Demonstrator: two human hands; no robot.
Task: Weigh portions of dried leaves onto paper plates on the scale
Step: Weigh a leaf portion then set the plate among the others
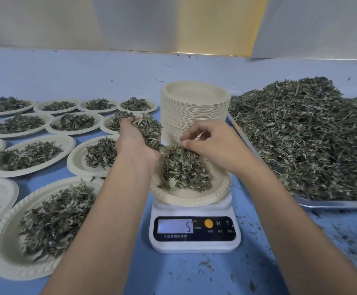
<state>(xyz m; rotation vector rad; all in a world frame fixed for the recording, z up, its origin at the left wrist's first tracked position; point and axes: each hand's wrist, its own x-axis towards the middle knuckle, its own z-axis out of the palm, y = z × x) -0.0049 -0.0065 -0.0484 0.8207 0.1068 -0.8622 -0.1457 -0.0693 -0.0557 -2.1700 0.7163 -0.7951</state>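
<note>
Your left hand (132, 143) grips a clump of dried leaves (149, 130), fingers curled round it, just above the far-left rim of the paper plate (194, 200) on the kitchen scale (194, 241). Your right hand (213, 145) pinches a few leaves (189, 149) between thumb and fingertips over the plate's leaf pile (184, 169). Scale display (175, 226) shows 5. Stack of empty paper plates (194, 111) stands just behind the scale. Metal tray (333, 204) heaped with loose dried leaves (311, 135) sits right. Filled plates (32, 155) cover the blue table (194, 273) on the left; leaf crumbs lie right of the scale.
</note>
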